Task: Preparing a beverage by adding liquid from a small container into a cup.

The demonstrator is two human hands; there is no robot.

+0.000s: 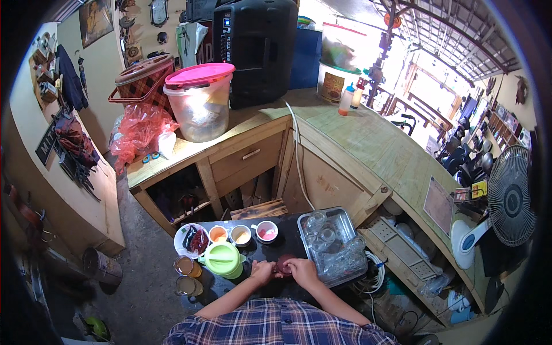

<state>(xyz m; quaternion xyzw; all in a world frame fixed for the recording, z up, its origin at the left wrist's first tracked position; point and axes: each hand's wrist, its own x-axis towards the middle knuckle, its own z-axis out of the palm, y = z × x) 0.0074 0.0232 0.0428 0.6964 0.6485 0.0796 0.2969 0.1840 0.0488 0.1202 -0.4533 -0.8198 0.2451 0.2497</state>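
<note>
Both of my hands meet over the black tabletop (263, 254) at a small dark red round object (284, 261), perhaps a lid or a cup. My left hand (264, 272) grips its left side, and the fingers of my right hand (303, 272) close on its right side. Part of it is hidden by my fingers. To the left stands a light green lidded pitcher (223, 258). At the right, a metal tray (334, 280) holds several clear glass cups (324, 237). Behind my hands are a white mug (266, 233) with pink contents and two cups (240, 236) (218, 234) with orange and yellowish contents.
Two glasses of brown drink (188, 266) (189, 285) stand near the left edge. A white bowl (179, 241) holds dark packets. Beyond, a wooden counter (336, 125) carries a pink-lidded bucket (198, 103), a black loudspeaker (258, 51) and a fan (511, 196). A white cable (297, 155) hangs down.
</note>
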